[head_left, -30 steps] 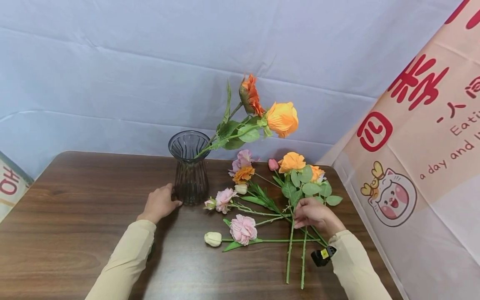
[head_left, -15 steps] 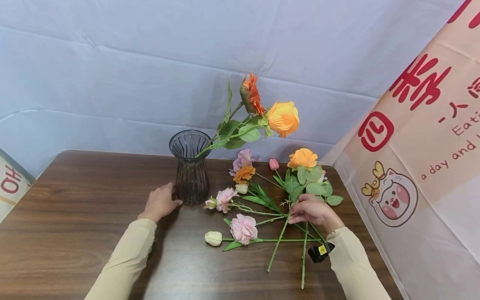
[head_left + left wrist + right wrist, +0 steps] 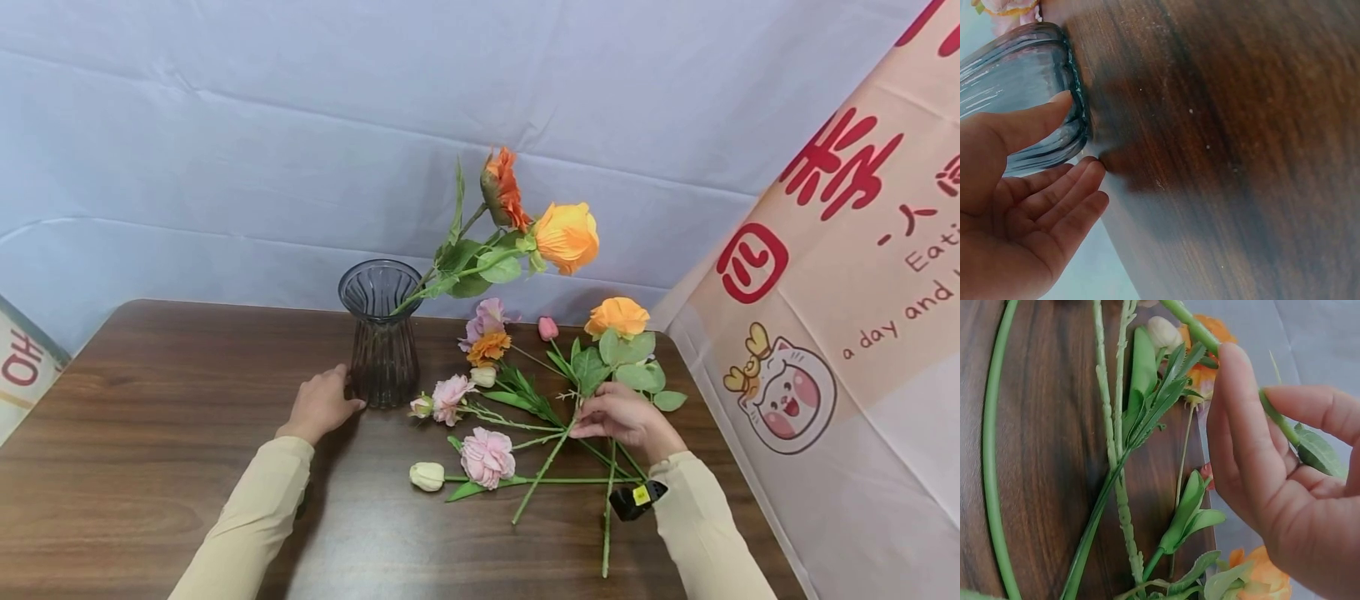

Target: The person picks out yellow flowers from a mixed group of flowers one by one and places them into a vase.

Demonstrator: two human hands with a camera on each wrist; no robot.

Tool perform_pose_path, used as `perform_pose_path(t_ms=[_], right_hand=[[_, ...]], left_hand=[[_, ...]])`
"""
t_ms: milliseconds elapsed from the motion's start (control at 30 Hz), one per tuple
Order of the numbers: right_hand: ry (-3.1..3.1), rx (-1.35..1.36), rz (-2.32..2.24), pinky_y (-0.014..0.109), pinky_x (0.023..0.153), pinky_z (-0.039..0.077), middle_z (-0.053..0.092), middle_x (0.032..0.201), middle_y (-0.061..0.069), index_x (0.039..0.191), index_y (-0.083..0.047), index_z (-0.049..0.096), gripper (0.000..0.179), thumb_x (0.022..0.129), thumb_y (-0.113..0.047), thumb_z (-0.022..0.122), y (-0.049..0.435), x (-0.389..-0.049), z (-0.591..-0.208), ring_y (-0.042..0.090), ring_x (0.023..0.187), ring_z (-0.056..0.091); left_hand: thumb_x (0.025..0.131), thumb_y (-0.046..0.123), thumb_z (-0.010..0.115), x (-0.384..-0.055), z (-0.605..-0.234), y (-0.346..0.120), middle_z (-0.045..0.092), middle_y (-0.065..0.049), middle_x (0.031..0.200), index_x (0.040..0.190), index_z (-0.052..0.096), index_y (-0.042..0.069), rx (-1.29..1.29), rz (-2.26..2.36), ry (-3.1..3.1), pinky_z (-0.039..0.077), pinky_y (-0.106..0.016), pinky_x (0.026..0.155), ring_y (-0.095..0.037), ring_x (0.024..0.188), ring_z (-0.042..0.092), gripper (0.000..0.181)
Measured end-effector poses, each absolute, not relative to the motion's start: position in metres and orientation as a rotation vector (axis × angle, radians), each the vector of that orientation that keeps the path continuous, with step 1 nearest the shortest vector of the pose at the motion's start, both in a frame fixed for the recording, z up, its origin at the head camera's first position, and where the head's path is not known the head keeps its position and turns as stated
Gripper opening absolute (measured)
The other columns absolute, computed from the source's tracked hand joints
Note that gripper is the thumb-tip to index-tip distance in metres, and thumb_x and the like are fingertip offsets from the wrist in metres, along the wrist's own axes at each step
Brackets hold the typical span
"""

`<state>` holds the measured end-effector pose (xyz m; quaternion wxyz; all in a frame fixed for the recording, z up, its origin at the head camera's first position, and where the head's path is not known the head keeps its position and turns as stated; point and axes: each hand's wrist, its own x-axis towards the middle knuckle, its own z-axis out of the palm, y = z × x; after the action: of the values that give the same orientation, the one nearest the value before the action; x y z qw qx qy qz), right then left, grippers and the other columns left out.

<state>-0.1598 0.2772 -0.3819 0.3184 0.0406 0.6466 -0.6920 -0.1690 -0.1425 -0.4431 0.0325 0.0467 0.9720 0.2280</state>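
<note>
My right hand [image 3: 618, 417] pinches the green stem of an orange rose [image 3: 617, 317]. The stem's cut end slants down to the left over other stems. In the right wrist view, the held stem [image 3: 1194, 328] runs between the thumb and fingers. My left hand [image 3: 322, 406] is at the foot of a grey ribbed glass vase [image 3: 384, 358]. Its thumb rests against the glass, and the other fingers extend beside the base, as the left wrist view shows. An orange flower [image 3: 504, 190] and a yellow-orange rose [image 3: 566, 237] lean right out of the vase.
Several loose flowers lie on the wooden table [image 3: 187, 417], among them a pink peony [image 3: 487, 458], a white tulip [image 3: 427, 477], a pink tulip [image 3: 547, 328] and a lilac flower [image 3: 486, 319]. White cloth [image 3: 262, 167] hangs behind, and a printed banner [image 3: 847, 292] borders the right side.
My right hand has shifted slightly left with the rose stem. The stem's lower end has swung left, and the orange bloom has moved right. The left hand and vase stay in place.
</note>
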Motion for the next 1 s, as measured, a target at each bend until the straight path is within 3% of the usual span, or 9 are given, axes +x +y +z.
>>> perform_pose_path(t_ms=[1000], right_hand=[[1.536, 0.172, -2.044, 0.039, 0.08, 0.05, 0.055, 0.078, 0.015, 0.075, 0.006, 0.063, 0.028, 0.086, 0.017, 0.039, 0.2675, -0.1585, -0.3719, 0.027, 0.078, 0.062]], left_hand=[[0.08, 0.022, 0.07, -0.1696, -0.4444, -0.1429, 0.061, -0.025, 0.105, 0.113, 0.051, -0.01, 0.14, 0.714, 2.993, 0.044, -0.052, 0.079, -0.043, 0.091, 0.057, 0.051]])
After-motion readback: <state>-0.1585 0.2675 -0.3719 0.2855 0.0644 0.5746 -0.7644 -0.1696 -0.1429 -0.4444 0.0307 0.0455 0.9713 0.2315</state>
